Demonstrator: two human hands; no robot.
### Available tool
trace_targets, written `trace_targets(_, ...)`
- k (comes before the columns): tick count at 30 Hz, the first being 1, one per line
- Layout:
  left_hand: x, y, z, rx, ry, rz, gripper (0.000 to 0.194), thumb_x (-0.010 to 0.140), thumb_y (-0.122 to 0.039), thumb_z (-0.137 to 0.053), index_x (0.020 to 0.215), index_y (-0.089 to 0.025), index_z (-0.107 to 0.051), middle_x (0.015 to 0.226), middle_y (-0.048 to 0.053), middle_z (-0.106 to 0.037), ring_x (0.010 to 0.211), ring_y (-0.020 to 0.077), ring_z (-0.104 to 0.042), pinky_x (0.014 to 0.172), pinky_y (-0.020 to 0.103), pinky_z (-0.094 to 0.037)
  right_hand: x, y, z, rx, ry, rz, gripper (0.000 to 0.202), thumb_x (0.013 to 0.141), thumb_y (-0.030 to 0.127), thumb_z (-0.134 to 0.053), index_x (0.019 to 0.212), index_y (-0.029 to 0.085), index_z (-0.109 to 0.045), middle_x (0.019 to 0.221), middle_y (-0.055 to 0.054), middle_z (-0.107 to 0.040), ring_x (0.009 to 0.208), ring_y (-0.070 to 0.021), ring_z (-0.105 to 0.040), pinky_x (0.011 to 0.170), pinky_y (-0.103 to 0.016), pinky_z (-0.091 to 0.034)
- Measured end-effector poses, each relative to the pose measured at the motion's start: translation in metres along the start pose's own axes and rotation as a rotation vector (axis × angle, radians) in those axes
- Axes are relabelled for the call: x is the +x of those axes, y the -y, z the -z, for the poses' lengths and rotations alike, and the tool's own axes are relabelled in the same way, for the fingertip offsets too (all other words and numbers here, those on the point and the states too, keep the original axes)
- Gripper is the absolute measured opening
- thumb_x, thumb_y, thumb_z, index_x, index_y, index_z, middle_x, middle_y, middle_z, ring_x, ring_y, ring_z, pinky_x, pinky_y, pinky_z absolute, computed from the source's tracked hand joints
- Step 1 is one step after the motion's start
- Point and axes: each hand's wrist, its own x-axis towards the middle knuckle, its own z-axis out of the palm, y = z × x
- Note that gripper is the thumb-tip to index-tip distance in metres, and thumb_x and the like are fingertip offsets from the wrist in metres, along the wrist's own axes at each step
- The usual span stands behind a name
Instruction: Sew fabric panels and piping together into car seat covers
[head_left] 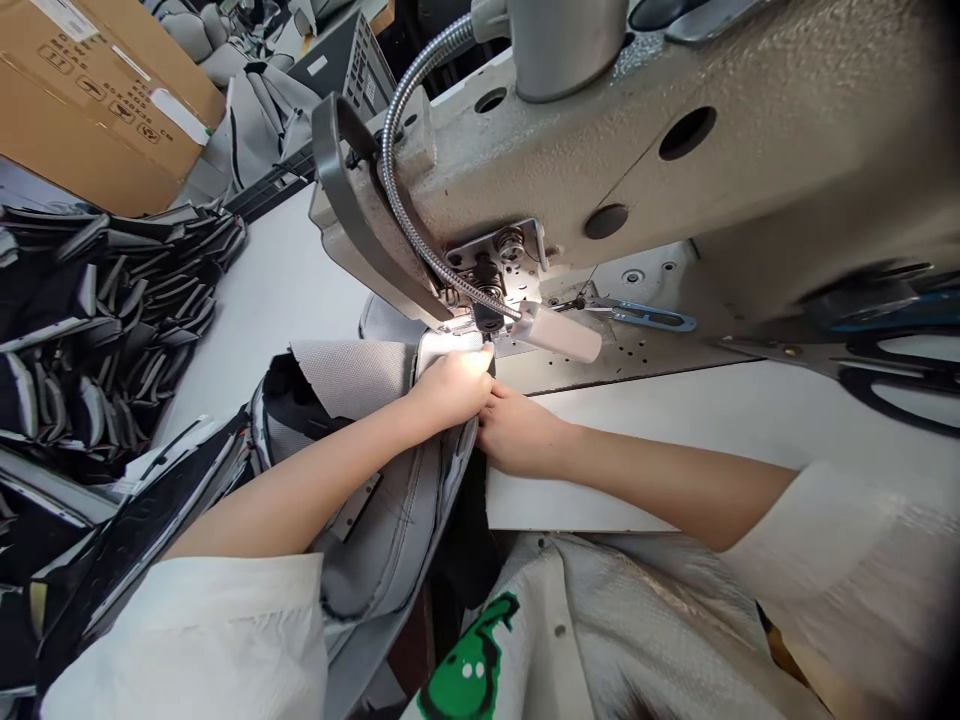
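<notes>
A grey fabric bag piece (375,540) with dark edging lies across the table's front edge, its upper seam under the needle area of the sewing machine (450,180). Just in front of the presser foot, my left hand (454,385) is closed on the bag's edge, thumb toward the needle. My right hand (521,430) meets it from the right, fingers curled round the same edge. The fingertips are partly hidden behind each other. A lamp head (559,332) on a bendy metal neck lights the stitching spot.
Black-handled scissors (847,365) and a blue thread snipper (649,315) lie right of the needle. Stacked dark-and-grey pieces (97,330) fill the left side. A cardboard box (105,100) stands behind them, near more grey pieces (266,120).
</notes>
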Motion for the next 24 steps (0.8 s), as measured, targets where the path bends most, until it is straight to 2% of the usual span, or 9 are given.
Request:
trace_targets(3,-0.004,-0.002,-0.001,0.031,-0.071,-0.062,0.044,0.085,-0.011,-0.034,0.123,-0.010,-0.056,0.116,0.014,-0.065,0.112,0.0218,-0.058,0.098,0.032,-0.045,-0.005,0.003,0.006,-0.006,0.001,-0.027,0.025,0.079,0.027,-0.055,0.091,0.012,-0.071,0.092,-0.014,-0.067,0.101,-0.0291,-0.054,0.105,-0.049,-0.026)
trace_targets(6,-0.033,-0.006,-0.003,-0.007,-0.149,-0.109,0.042,0.090,-0.019,-0.033,0.125,-0.008,-0.052,0.118,0.017,-0.062,0.116,0.0255,-0.055,0.101,0.039,-0.043,-0.017,0.020,0.008,0.008,-0.020,-0.001,0.036,0.078,0.036,-0.057,0.097,0.007,-0.069,0.098,-0.017,-0.066,0.105,-0.0313,-0.054,0.107,-0.050,-0.025)
trace_targets(8,-0.065,-0.009,-0.010,-0.063,-0.181,-0.156,0.054,0.089,-0.027,-0.040,0.138,-0.004,-0.036,0.132,0.022,-0.051,0.128,0.0306,-0.044,0.105,0.046,-0.039,-0.026,0.037,0.004,0.040,-0.031,0.045,0.048,0.078,0.042,-0.057,0.107,0.005,-0.065,0.109,-0.020,-0.063,0.113,-0.0323,-0.051,0.109,-0.049,-0.024)
trace_targets(10,-0.100,-0.010,-0.023,-0.139,-0.153,-0.208,0.079,0.082,-0.030,-0.051,0.146,-0.004,-0.014,0.148,0.024,-0.028,0.139,0.0326,-0.024,0.110,0.049,-0.032,-0.029,0.056,-0.004,0.033,-0.008,0.085,0.055,0.079,0.046,-0.057,0.117,0.006,-0.061,0.120,-0.021,-0.059,0.120,-0.0336,-0.047,0.110,-0.050,-0.024)
trace_targets(13,-0.132,-0.005,-0.042,-0.257,-0.102,-0.218,0.084,0.078,-0.017,-0.048,0.149,-0.010,-0.002,0.154,0.018,-0.017,0.142,0.0259,-0.019,0.113,0.043,-0.030,-0.019,0.085,-0.019,-0.108,0.106,0.030,0.045,0.081,0.036,-0.060,0.115,0.008,-0.063,0.122,-0.021,-0.059,0.120,-0.0359,-0.049,0.108,-0.055,-0.026)
trace_targets(16,-0.131,0.007,-0.051,-0.313,-0.080,-0.192,0.073,0.078,-0.003,-0.032,0.148,-0.018,-0.018,0.148,0.009,-0.037,0.134,0.0175,-0.037,0.110,0.036,-0.036,-0.004,0.104,-0.025,-0.240,0.134,-0.024,0.035,0.082,0.024,-0.058,0.109,0.004,-0.066,0.116,-0.025,-0.061,0.111,-0.0382,-0.055,0.100,-0.061,-0.033)
trace_targets(19,-0.111,0.020,-0.049,-0.195,-0.096,-0.138,0.069,0.078,-0.001,-0.032,0.143,-0.024,-0.034,0.124,0.006,-0.060,0.114,0.0179,-0.055,0.100,0.035,-0.044,0.001,0.108,-0.014,-0.256,0.005,0.050,0.029,0.084,0.017,-0.051,0.102,0.001,-0.066,0.106,-0.028,-0.064,0.097,-0.0366,-0.063,0.085,-0.057,-0.046)
trace_targets(22,-0.097,0.026,-0.046,0.043,-0.151,-0.021,0.066,0.079,-0.001,-0.035,0.142,-0.021,-0.036,0.100,0.007,-0.065,0.094,0.0190,-0.061,0.085,0.031,-0.050,-0.008,0.100,0.001,-0.206,-0.089,0.128,0.022,0.082,0.011,-0.048,0.092,0.004,-0.066,0.092,-0.024,-0.068,0.082,-0.0294,-0.067,0.074,-0.045,-0.052)
trace_targets(24,-0.095,0.025,-0.046,0.175,-0.160,0.014,0.062,0.083,-0.005,-0.035,0.143,-0.016,-0.033,0.094,0.009,-0.064,0.089,0.0197,-0.061,0.077,0.028,-0.051,-0.018,0.094,0.006,-0.177,-0.163,0.148,0.021,0.083,0.009,-0.047,0.092,0.008,-0.066,0.091,-0.020,-0.069,0.084,-0.0249,-0.067,0.079,-0.041,-0.051)
